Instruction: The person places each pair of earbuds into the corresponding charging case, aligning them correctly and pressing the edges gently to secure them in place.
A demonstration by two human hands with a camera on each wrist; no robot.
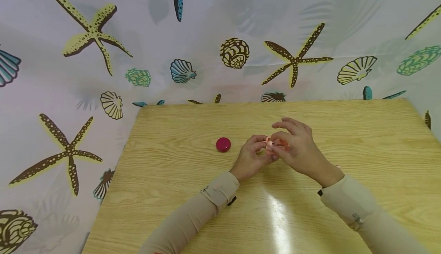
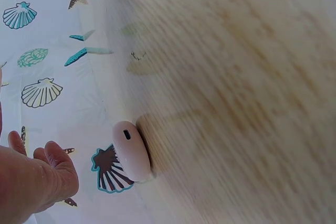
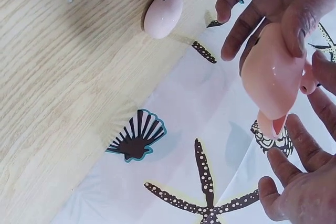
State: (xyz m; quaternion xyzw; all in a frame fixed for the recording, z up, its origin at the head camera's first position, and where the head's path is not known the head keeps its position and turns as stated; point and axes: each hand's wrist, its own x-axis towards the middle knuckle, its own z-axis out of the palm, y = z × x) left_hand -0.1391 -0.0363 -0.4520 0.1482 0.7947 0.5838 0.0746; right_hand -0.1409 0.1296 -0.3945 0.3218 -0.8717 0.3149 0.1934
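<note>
My left hand [image 1: 250, 158] grips a peach-pink earbud case [image 3: 273, 72], whose lid stands ajar in the right wrist view. With thumb and finger, my right hand [image 1: 299, 147] pinches a small pink earbud [image 3: 308, 84] close against the side of the case. The other right-hand fingers are spread apart. On the table lies a pale pink case [image 3: 164, 15] with a small dark slot; the left wrist view shows this pale case [image 2: 132, 151] too. Both hands are over the table's middle, and the fingers partly hide the case in the head view.
A round magenta case [image 1: 223, 144] lies on the wooden table [image 1: 172, 177], left of my left hand. Behind the table's far edge hangs a white cloth [image 1: 206, 28] printed with starfish and shells. A small pinkish edge shows beside my right wrist.
</note>
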